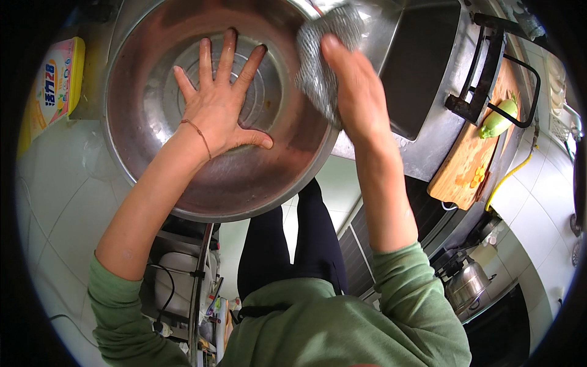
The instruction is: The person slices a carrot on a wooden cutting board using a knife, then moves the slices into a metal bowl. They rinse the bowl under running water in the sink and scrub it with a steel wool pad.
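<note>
A large stainless steel basin (220,192) lies before me at the upper left of the view. Spread wide, my left hand (218,98) presses flat over the basin's inside, and its fingers hold nothing. At the basin's right rim, my right hand (362,91) grips a grey mesh scrubbing cloth (328,59). The thumb lies on top of the cloth; the other fingers are largely hidden, and cloth and hand look slightly blurred.
To the right is a steel sink (417,69). Beyond it, a wooden cutting board (463,169) bears a pale green gourd (500,119) and orange pieces, near a black metal rack (486,69). A yellow package (55,87) is at far left, a metal kettle (467,284) at lower right.
</note>
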Demonstrator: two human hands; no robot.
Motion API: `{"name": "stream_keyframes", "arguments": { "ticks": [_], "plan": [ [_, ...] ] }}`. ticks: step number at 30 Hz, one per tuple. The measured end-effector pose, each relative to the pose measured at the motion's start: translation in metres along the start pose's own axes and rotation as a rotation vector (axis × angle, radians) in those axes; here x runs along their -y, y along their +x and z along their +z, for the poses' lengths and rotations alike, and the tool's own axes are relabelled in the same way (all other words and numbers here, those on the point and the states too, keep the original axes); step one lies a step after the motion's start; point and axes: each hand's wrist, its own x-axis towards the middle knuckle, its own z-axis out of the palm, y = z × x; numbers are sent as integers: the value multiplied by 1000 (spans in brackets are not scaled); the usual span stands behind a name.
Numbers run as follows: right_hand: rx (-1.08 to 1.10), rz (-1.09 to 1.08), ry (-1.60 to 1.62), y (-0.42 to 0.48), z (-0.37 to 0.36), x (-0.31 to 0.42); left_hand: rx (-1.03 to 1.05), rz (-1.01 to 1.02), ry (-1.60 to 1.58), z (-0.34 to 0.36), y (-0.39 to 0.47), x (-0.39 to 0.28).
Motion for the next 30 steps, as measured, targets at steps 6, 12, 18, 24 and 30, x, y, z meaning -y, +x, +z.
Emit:
{"name": "stream_keyframes", "arguments": {
  "ticks": [6,12,18,24,30],
  "plan": [
    [-4,147,158,-88,9,-36,8,18,-18,-3,-2,0],
    [2,10,-79,-53,-1,-26,30,48,-4,-6,-3,2],
    [13,-73,-331,-6,-6,3,119,200,63,-15,3,5],
    [-240,-67,-257,-90,-1,-48,185,409,254,-39,6,-10],
    [-367,-41,113,-106,4,-55,145,64,100,-14,-9,-15]
  ]
}}
